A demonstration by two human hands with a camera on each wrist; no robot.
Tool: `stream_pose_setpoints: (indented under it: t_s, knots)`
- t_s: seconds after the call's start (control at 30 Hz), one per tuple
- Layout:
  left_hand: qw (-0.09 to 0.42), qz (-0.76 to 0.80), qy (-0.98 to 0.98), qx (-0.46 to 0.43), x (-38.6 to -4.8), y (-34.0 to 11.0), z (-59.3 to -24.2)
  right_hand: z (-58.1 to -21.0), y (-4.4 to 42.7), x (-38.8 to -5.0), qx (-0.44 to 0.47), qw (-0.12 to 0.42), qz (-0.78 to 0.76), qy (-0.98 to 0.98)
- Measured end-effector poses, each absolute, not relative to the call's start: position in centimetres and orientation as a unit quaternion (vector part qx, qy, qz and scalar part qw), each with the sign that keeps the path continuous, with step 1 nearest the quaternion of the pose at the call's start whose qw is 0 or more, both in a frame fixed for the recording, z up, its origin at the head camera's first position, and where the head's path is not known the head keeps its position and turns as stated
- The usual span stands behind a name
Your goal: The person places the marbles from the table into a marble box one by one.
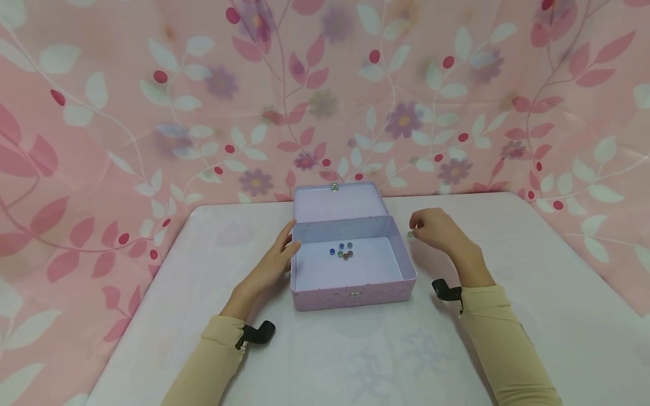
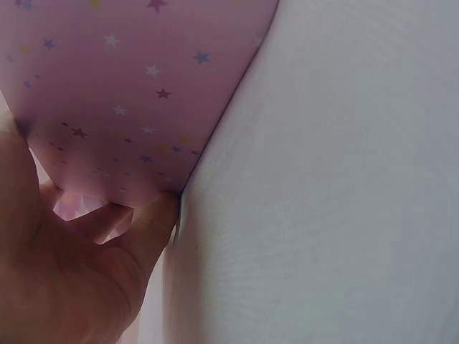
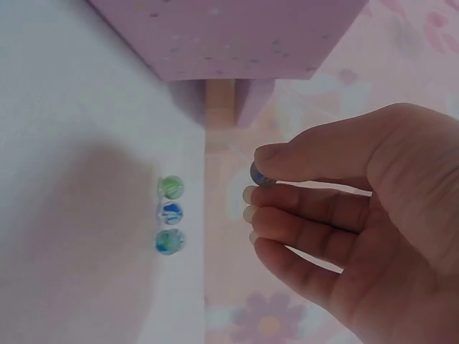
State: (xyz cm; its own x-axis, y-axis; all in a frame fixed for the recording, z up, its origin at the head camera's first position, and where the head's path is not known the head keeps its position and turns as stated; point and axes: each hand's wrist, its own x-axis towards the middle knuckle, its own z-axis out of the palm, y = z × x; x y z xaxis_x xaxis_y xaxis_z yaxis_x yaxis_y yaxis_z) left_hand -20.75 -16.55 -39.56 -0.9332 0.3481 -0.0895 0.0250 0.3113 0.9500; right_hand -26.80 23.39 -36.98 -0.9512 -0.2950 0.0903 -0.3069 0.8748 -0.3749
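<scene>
A pink-lilac metal box (image 1: 355, 294) stands with its lid (image 1: 339, 203) tipped back; several glass marbles (image 1: 346, 256) lie on its pale floor. At its left side my left hand (image 1: 271, 262) holds the wall, thumb near the rim; the left wrist view shows the fingers (image 2: 154, 222) against the star-printed side (image 2: 136, 93). Right of the box, my right hand (image 1: 439, 231) pinches a dark bluish marble (image 3: 262, 175) between thumb and forefinger. Three marbles, green (image 3: 171, 187), blue-white (image 3: 171, 213) and teal (image 3: 169, 242), sit in a row on the table beyond the fingertips.
The box stands on a white-covered table (image 1: 233, 242), towards its back edge. A pink floral curtain (image 1: 325, 101) hangs behind it. Black wrist cameras (image 1: 259, 332) are strapped at both sleeves, the right one (image 1: 447, 290) beside the box's front right corner.
</scene>
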Motion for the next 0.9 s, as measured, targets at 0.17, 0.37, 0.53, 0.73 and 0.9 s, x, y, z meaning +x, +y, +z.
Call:
stream_pose_setpoints:
  t_s: [0.17, 0.37, 0.53, 0.73, 0.9]
  knots:
    - [0.138, 0.571, 0.8, 0.117, -20.8, -16.6, -39.6, -36.3, 22.9, -26.6, 0.17, 0.039, 0.2, -0.964]
    - [0.139, 0.571, 0.801, 0.117, -20.8, -16.6, -39.6, -35.6, 22.0, -26.0, 0.187, 0.063, 0.215, -0.957]
    - [0.138, 0.571, 0.801, 0.119, -20.8, -16.6, -39.6, -35.1, 21.1, -25.6, 0.203, 0.077, 0.233, -0.948]
    - [0.138, 0.568, 0.803, 0.119, -20.7, -16.5, -39.5, -34.9, 20.2, -25.3, 0.212, 0.071, 0.256, -0.94]
    - [0.138, 0.571, 0.801, 0.12, -20.8, -16.5, -39.5, -34.9, 19.2, -25.0, 0.227, 0.069, 0.268, -0.934]
